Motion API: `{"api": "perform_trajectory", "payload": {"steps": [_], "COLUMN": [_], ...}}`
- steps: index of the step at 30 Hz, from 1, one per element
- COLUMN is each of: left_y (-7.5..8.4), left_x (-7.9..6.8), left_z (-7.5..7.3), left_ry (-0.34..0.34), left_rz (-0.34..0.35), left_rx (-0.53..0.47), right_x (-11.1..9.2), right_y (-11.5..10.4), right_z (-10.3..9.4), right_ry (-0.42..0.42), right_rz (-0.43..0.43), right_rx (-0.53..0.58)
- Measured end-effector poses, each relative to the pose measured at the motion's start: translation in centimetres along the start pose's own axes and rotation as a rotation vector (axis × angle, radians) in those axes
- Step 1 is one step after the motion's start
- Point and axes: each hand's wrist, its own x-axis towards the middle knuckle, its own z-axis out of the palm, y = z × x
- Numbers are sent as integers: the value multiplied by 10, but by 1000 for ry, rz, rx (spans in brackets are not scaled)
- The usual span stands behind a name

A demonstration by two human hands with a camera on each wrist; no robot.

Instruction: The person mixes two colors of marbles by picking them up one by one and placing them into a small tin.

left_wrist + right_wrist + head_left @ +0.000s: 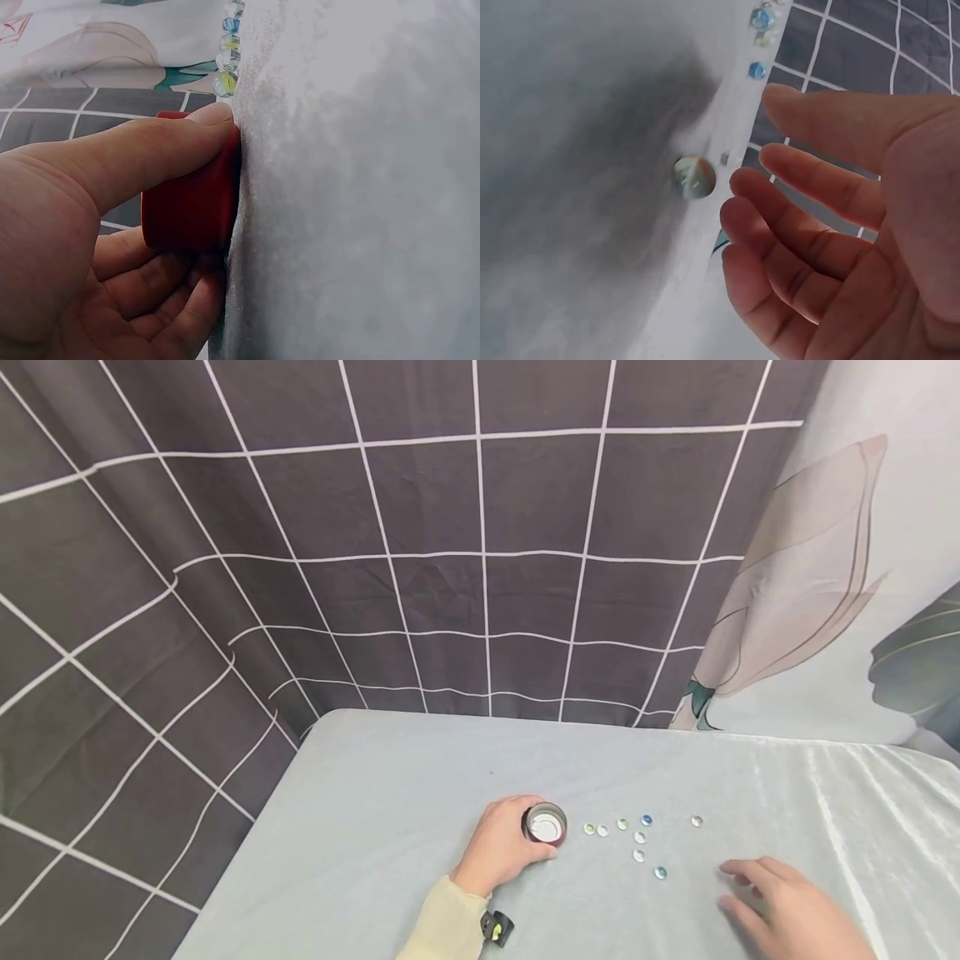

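Observation:
My left hand (498, 843) grips a small round container (546, 824), its thumb on one side and fingers on the other. In the left wrist view the container's red outer wall (191, 210) stands against the cloth; from above I see a dark rim and a pale inside. Several glass beads lie right of it, among them a green bead (589, 829), a blue bead (647, 820) and a teal bead (661, 872). My right hand (795, 902) is over the cloth right of the beads, fingers loosely bent, holding nothing. One bead (694, 178) shows near its fingertips in the right wrist view.
A pale grey velvety cloth (360, 810) covers the table, with creases at the right. Behind hangs a dark curtain (427, 593) with white grid lines, and a pale leaf-patterned curtain (810, 693) at the right. A clear bead (697, 821) lies apart from the others.

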Motion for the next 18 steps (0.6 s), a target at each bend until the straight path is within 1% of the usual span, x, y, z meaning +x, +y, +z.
{"api": "perform_trajectory", "payload": {"steps": [1,5,9,13,18], "left_y": [0,0,1,1,1], "left_x": [0,1,1,0,0], "left_z": [0,0,-1,-1,-2], "left_ry": [0,3,6,0,-3], "left_rz": [2,7,15,9,2], "left_rx": [0,-3,3,4,2], "right_x": [0,-4,-5,-8,-12], "right_y": [2,15,26,31,33], "right_z": [0,2,5,6,6], "right_ry": [-35,-95,-171,-198,-162], "right_rz": [20,32,62,71,39], "right_rx": [-6,-8,4,12,0]}}
